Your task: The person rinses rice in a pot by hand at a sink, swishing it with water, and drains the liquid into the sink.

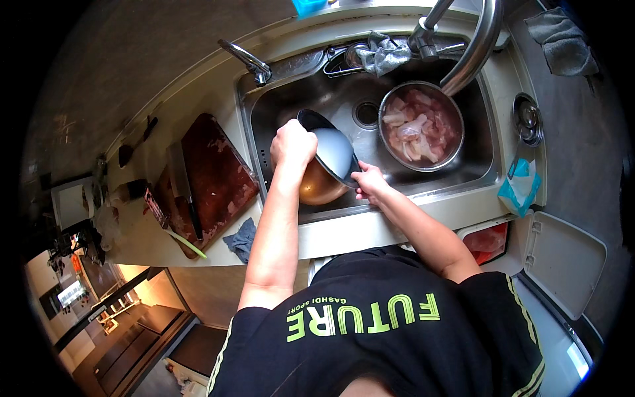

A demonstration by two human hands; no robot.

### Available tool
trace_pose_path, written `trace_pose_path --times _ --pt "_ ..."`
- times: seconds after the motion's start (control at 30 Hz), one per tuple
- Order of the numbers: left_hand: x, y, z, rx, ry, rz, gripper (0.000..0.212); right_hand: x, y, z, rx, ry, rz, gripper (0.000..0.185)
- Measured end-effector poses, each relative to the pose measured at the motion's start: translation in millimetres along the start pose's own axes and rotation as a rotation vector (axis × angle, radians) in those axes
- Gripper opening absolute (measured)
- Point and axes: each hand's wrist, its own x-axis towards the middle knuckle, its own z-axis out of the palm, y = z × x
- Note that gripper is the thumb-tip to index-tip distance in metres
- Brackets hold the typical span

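Note:
A pot (320,190) with a copper-coloured outside and a dark rim is tilted in the left part of the stainless steel sink (397,185). My left hand (296,145) grips its far left rim. At the near right, my right hand (369,181) holds the dark rim, thumb and fingers around it. The pot's inside looks pale and whitish; whether that is liquid or the bare surface I cannot tell. To the right, apart from both hands, a round metal bowl (462,141) stands in the sink with raw chicken pieces (419,126) in it.
The curved faucet (478,49) reaches over the bowl; a smaller tap (248,62) stands at the back left. Left on the counter are a cutting board (218,173), a kitchen knife (181,173) and a dark cloth (241,240). An open-lidded bin (563,263) is below right.

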Motion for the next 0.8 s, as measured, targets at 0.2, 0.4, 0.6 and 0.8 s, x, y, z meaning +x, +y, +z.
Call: trace_pose_path --times 0.2,0.4,0.6,0.8 --pt "-2 4 -2 0.027 -0.004 0.009 0.034 -4 0 0 0.022 -0.013 0.011 0.068" --pt "-3 7 -2 0.046 -0.004 0.023 0.035 -3 1 -1 0.021 -0.028 -0.006 0.068" --pt "-3 10 -3 0.047 0.003 0.03 0.035 -1 3 -2 0.03 -0.028 0.0 0.069" --pt "-4 13 -4 0.056 -0.015 0.024 0.035 -1 2 0 0.033 -0.019 0.021 0.069"
